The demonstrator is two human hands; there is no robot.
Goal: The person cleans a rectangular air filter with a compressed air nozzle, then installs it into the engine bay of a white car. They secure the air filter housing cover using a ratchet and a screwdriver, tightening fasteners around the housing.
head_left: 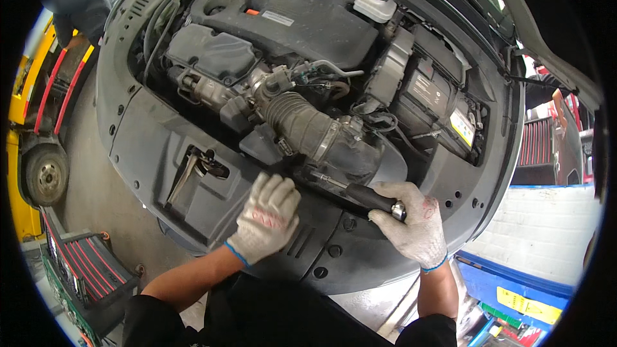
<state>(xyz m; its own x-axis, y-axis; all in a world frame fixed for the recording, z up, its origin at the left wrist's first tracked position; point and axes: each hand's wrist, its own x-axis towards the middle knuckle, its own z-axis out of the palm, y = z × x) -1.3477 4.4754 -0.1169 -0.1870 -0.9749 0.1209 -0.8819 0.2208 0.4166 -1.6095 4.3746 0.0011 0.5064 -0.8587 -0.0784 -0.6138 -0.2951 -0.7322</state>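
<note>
My right hand (411,222), in a white knit glove with a blue cuff, is closed round a screwdriver (369,196) with a black handle and a chrome rear end. Its slim metal shaft points left, toward the gap below the ribbed air intake hose (299,122). My left hand (265,218), gloved alike, is over the black front cover (315,218), back up, with its fingers stretched toward the same gap. No object shows in it, though its fingertips lie near dark parts. The far end of the shaft is close to the intake duct (353,154).
Around me spreads an open engine bay with a black engine cover (289,19), a battery (427,93) and a white fluid reservoir (375,4). The raised hood (553,45) is at right. A person (80,3) stands at far left, near a yellow vehicle. A blue-edged bench (514,276) is at lower right.
</note>
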